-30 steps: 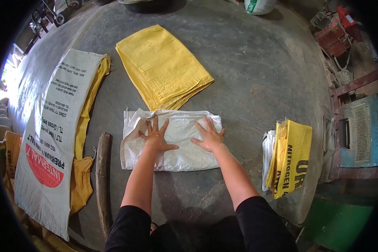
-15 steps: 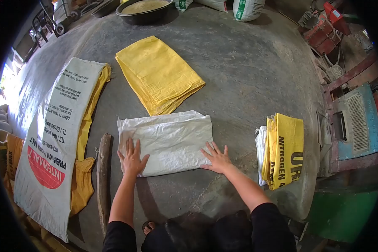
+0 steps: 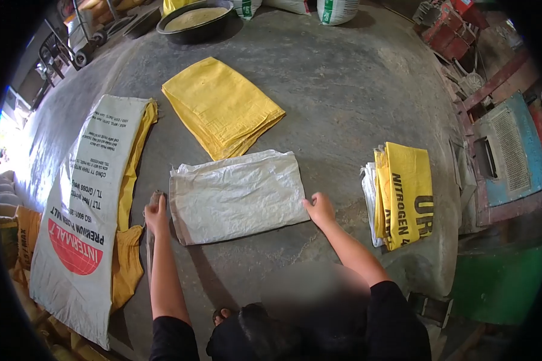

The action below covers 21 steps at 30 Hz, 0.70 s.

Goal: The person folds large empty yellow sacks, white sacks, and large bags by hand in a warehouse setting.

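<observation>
A folded white woven sack (image 3: 238, 195) lies flat on the floor in front of me. My right hand (image 3: 320, 210) is closed at its right edge, pinching the sack near the lower corner. Left of the sack, my left hand (image 3: 156, 215) has its fingers closed around the upper part of a wooden stick (image 3: 150, 240), whose lower length is partly behind my forearm. A folded yellow sack (image 3: 223, 108) lies just beyond the white one. To the right is a stack of folded yellow and white sacks (image 3: 406, 195) with dark print.
Long printed sacks (image 3: 81, 192) lie along the left. A black basin (image 3: 196, 30) of pale grainy material and filled bags (image 3: 337, 11) stand at the back. Red and blue machinery (image 3: 506, 156) borders the right, above a green panel (image 3: 500, 295).
Both hands lay spread flat on the white sack before. The left has moved left onto the stick and closed; the right has curled at the sack's right edge. The view has shifted slightly.
</observation>
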### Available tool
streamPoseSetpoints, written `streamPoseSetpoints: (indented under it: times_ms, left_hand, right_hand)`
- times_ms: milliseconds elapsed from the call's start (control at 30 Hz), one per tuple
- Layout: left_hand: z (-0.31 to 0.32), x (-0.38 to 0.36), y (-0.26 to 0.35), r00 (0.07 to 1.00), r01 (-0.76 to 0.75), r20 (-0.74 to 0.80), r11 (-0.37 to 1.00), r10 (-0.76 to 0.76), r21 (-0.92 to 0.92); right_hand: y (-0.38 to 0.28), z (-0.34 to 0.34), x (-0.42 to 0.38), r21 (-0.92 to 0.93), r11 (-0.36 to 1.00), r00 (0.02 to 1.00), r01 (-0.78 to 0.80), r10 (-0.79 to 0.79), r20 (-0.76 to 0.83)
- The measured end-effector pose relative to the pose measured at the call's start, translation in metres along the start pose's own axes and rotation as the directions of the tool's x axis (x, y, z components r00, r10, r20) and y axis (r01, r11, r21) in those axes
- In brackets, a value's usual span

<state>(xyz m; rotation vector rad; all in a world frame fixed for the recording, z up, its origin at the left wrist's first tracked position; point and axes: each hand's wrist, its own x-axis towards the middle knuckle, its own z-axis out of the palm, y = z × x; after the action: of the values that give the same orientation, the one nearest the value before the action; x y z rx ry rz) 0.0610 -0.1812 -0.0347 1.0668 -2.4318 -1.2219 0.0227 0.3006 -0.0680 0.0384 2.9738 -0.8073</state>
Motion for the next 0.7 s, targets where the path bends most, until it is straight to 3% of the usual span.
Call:
streamPoseSetpoints:
  times_ms: [33,67,100,133,200,267,300,333,400,500,533,633,700]
  left_hand:
    - [-0.006,-0.017,0.005,0.984,0.074,-0.171,0.987,-0.048,0.146]
    - [0.001,-0.008,-0.043,0.980,0.190,-0.072,0.978,-0.185,0.080]
    - [0.011,0.006,-0.086,0.950,0.308,0.040,0.951,-0.310,0.032]
    - [0.006,-0.009,-0.069,0.954,0.293,0.057,0.955,-0.295,0.034]
    - [-0.008,-0.056,-0.015,0.730,0.655,0.431,0.722,-0.530,-0.221]
    - [0.003,-0.032,-0.078,0.539,0.741,0.784,0.617,-0.309,-0.266]
    - [-0.002,-0.047,-0.058,0.479,0.778,0.853,0.549,-0.206,-0.304]
    - [-0.004,-0.053,-0.049,0.479,0.796,0.863,0.496,-0.161,-0.348]
    - [-0.009,-0.066,-0.030,0.512,0.776,0.846,0.504,-0.148,-0.381]
    - [-0.005,-0.069,-0.028,0.526,0.727,0.843,0.573,-0.110,-0.379]
    - [-0.003,-0.070,-0.029,0.527,0.725,0.843,0.577,-0.112,-0.377]
    - [0.004,-0.089,-0.008,0.582,0.658,0.807,0.639,-0.097,-0.398]
    - [0.007,-0.101,0.007,0.615,0.619,0.786,0.656,-0.064,-0.432]
  right_hand:
    - [0.006,0.004,0.004,0.101,0.962,0.941,-0.254,0.221,0.257]
    - [0.010,0.003,0.007,0.134,0.851,0.771,-0.507,0.379,0.511]
    - [-0.019,-0.026,0.001,0.193,0.737,0.666,-0.647,0.424,0.614]
    - [-0.020,-0.018,-0.002,0.201,0.727,0.668,-0.657,0.437,0.603]
    - [-0.008,0.002,-0.005,0.446,0.457,0.631,-0.770,0.439,0.639]
    - [-0.003,-0.001,-0.003,0.454,0.448,0.627,-0.770,0.399,0.669]
    - [0.000,-0.007,-0.001,0.454,0.454,0.618,-0.767,0.330,0.713]
    - [-0.001,-0.016,-0.001,0.506,0.438,0.651,-0.743,0.296,0.699]
    - [0.002,-0.025,0.000,0.619,0.477,0.769,-0.624,0.232,0.596]
    - [0.005,-0.035,-0.003,0.742,0.441,0.863,-0.504,0.228,0.450]
    - [0.006,-0.038,-0.005,0.745,0.436,0.863,-0.505,0.228,0.451]
    - [0.004,-0.061,-0.010,0.866,0.223,0.886,-0.447,0.242,0.395]
    - [0.013,-0.072,-0.012,0.869,0.253,0.898,-0.426,0.235,0.372]
